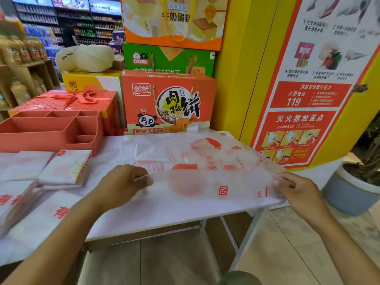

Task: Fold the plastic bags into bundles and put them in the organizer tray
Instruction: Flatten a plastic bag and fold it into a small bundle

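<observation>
A translucent white plastic bag [197,161] with red print lies spread across the white table [164,214]. Its near edge is lifted and folded over toward the far side. My left hand [123,184] pinches that folded edge at its left end. My right hand [296,190] pinches the same edge at its right end, near the table's corner. A salmon-red organizer tray [49,128] with several compartments stands at the table's back left; no bag shows inside it. Stacks of flat plastic bags [65,167] lie in front of the tray.
Red, green and orange gift boxes [168,103] are piled behind the table against a yellow pillar. A red ribboned box [78,99] sits behind the tray. More bag stacks [18,200] cover the left of the table. A potted plant [353,186] stands on the floor at right.
</observation>
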### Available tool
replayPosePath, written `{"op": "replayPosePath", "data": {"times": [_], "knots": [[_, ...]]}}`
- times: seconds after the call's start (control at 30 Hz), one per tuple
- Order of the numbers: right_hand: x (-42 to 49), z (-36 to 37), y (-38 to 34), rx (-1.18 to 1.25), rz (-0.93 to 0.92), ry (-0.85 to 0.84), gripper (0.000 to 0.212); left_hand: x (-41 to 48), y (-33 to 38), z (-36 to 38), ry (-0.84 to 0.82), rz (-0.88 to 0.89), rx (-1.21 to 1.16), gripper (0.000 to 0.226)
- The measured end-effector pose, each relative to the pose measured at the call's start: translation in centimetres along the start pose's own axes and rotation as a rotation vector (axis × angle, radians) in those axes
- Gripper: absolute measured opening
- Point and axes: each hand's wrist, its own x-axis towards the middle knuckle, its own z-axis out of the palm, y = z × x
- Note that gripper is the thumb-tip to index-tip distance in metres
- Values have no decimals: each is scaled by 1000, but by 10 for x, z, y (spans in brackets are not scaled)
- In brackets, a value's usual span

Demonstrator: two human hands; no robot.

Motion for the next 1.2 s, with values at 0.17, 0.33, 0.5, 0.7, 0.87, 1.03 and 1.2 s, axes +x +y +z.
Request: {"op": "replayPosePath", "data": {"times": [0.17, 0.33, 0.5, 0.7, 0.87, 1.03, 1.2], "knots": [[4, 14, 4, -39, 60, 104, 28, 13, 3, 6, 100, -161, 194, 8], [0, 27, 2, -413, -67, 137, 47, 8, 9, 23, 246, -88, 661, 51], [-12, 46, -36, -401, -328, -85, 44, 5, 38, 49, 183, 243, 499, 48], [-22, 67, -39, -560, -327, -416, 67, 6, 44, 69, -172, 201, 360, 60], [-30, 53, -21, -612, -323, -422, 71, 0, 27, 64, -242, 131, 380, 70], [-30, 36, -5, -571, -319, -441, 80, -1, 19, 55, -227, 117, 350, 76], [-38, 20, -4, -496, -322, -370, 60, -6, 28, 42, -176, 180, 372, 74]]}}
